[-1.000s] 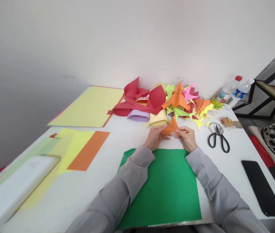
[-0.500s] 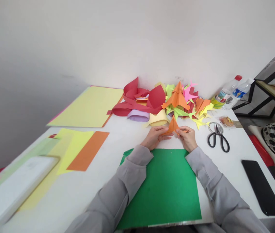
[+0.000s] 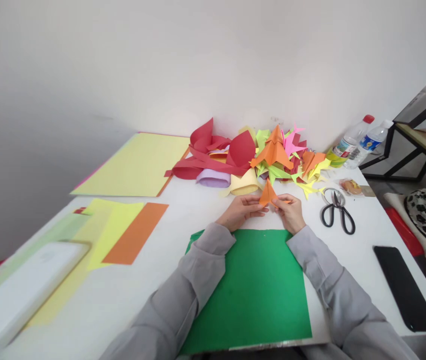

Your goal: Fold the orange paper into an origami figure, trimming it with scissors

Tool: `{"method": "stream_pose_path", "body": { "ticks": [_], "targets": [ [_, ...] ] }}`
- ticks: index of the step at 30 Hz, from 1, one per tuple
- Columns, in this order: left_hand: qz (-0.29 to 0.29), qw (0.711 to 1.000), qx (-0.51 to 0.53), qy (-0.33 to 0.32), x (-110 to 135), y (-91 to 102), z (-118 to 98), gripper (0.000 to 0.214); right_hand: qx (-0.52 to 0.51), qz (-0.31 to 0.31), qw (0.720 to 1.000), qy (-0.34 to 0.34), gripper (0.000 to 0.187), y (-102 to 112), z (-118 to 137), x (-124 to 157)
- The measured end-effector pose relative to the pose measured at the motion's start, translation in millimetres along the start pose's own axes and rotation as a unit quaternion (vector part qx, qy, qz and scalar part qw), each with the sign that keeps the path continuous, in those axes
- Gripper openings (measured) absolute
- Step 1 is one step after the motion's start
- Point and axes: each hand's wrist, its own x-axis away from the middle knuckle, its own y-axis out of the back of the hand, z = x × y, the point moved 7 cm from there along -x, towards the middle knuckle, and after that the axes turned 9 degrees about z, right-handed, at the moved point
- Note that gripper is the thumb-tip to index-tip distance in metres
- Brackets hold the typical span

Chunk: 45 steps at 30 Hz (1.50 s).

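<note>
A small piece of folded orange paper (image 3: pixel 267 193) with a pointed top is held up between my two hands, just past the far edge of a green sheet (image 3: pixel 261 285). My left hand (image 3: pixel 241 210) pinches its left side, with the fingers partly stretched along it. On the right side, my right hand (image 3: pixel 291 212) grips it between thumb and fingers. The fingers cover the paper's lower corners. Right behind it lies a heap of folded paper pieces, with an orange folded plane (image 3: pixel 274 150) on top.
Red paper loops (image 3: pixel 205 162) stand against the wall. Scissors (image 3: pixel 337 212), a black phone (image 3: pixel 406 287) and two bottles (image 3: pixel 370 142) are on the right. Leftward lie a big yellow sheet (image 3: pixel 133 165), an orange strip (image 3: pixel 135 234) and a white device (image 3: pixel 28 295).
My left hand's fingers have shifted slightly on the orange paper, baring more of its left side. Both hands otherwise stay in place, and the view has moved a touch.
</note>
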Motion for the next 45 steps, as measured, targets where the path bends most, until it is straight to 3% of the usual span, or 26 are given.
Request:
{"method": "stream_pose_path", "body": {
  "ticks": [12,25,28,35,45],
  "targets": [
    [-0.036,0.999,-0.020,0.002,0,5.5,1,0.039,-0.015,0.024,1.000,0.000,0.027,-3,2,0],
    [-0.065,0.998,-0.024,-0.006,-4,-1.4,9,0.038,-0.038,0.044,0.998,0.017,0.060,-8,3,2],
    [-0.065,0.997,-0.044,-0.010,-2,-6.0,9,0.037,-0.007,0.048,0.999,0.018,0.056,-10,3,3],
    [-0.115,0.990,-0.071,-0.035,-1,-5.5,5,0.038,-0.001,-0.018,1.000,0.019,0.043,-2,0,3],
    [-0.113,0.988,-0.073,-0.070,-2,-3.7,5,0.031,-0.027,-0.004,1.000,0.009,0.037,-3,-1,3]
  ]
}}
